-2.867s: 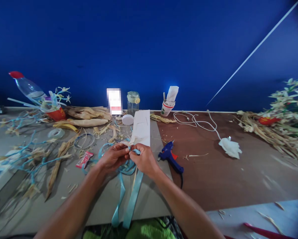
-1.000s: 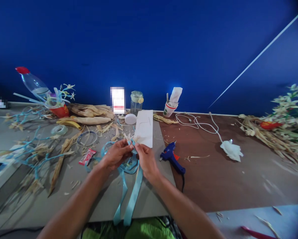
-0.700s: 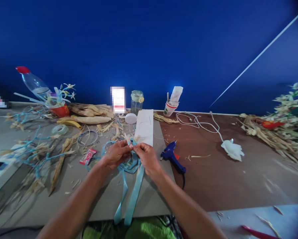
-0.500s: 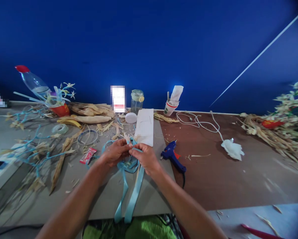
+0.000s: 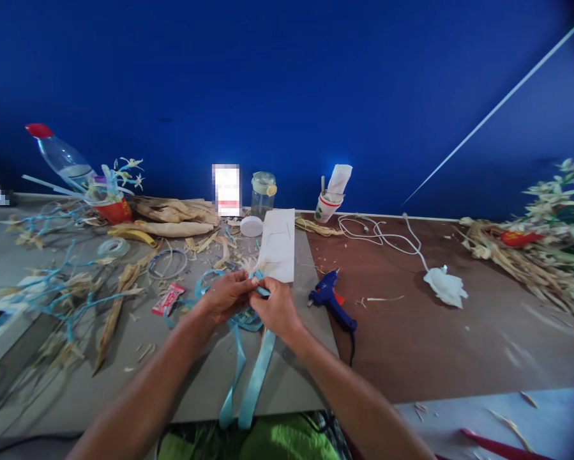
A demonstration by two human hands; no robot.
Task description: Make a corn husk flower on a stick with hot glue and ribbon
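Just in front of the white paper, the fingertips of both hands meet in a close pinch. My left hand (image 5: 228, 296) is closed, and its fingers hide what lies between them. My right hand (image 5: 279, 309) pinches a light blue ribbon (image 5: 256, 386), of which a short bit shows at the fingertips. Two long tails of blue ribbon hang below the hands toward the table's front edge. Pale dried husk petals (image 5: 249, 264) poke out just beyond the fingers; whether they are held I cannot tell. More looped blue ribbon (image 5: 204, 281) lies behind and under my left hand.
A blue glue gun (image 5: 332, 299) lies to the right of my hands, its cord running forward. White paper (image 5: 278, 246), a lidded jar (image 5: 264, 195) and a white lid (image 5: 251, 225) are behind. Leftward are a red wrapper (image 5: 168, 299), dried husks (image 5: 114, 313) and blue-stemmed flowers (image 5: 76, 297).
The fingertips have shifted slightly and my right fingers have curled in closer over the ribbon. The view has moved a little; the objects on the table stay in place.
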